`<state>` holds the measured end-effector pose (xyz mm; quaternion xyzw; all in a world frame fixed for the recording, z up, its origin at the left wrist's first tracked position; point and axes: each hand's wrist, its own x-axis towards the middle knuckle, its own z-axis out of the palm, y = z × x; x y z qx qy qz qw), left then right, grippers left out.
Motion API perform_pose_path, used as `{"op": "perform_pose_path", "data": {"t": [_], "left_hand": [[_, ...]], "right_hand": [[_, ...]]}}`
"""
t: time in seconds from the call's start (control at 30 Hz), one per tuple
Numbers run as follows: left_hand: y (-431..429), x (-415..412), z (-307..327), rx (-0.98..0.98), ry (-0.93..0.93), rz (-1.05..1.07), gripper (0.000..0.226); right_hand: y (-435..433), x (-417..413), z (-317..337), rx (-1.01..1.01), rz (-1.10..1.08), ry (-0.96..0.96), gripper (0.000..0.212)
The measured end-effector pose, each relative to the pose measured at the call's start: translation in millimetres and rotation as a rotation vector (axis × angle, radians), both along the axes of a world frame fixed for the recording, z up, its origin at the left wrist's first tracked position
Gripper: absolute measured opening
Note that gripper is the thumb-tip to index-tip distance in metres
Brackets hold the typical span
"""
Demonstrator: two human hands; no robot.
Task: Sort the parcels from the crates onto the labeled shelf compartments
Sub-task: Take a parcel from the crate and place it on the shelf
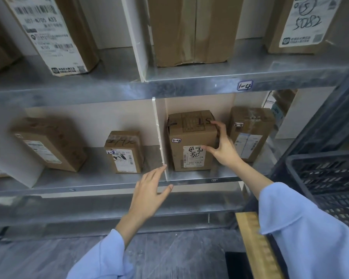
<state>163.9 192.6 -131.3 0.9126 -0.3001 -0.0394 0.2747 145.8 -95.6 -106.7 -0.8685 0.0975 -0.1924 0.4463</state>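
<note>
Fingers and thumb of right hand clasp the parcel, marked 2-4, on lower shelf beside the divider; left hand hovers, fingers straight. Best: square it w/ label out, then release.

Right hand gripping a parcel, left hand hovering open
Just right of the frame's centre, the right hand is curling round the parcel's right side, thumb lying across the front, fingertips hooking over the top edge, its bare right forearm running down into a light blue right sleeve at lower right; at lower centre the left hand is reaching forward, palm down, fingers straight and slightly spread, its left sleeve sitting at the bottom edge
</note>
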Motion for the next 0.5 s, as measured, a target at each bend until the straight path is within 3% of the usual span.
{"op": "perform_pose_path", "data": {"t": [0.27, 0.5], "left_hand": [[-34, 0, 30, -0.066, -0.081, -0.11, 0.064], [-80, 23, 69, -0.102, -0.253, -0.156, 0.066]], "right_hand": [[-11, -23, 31, -0.221, -0.001, 0.041, 0.076], [-55, -60, 62, -0.309, -0.221, 0.024, 0.068]]}}
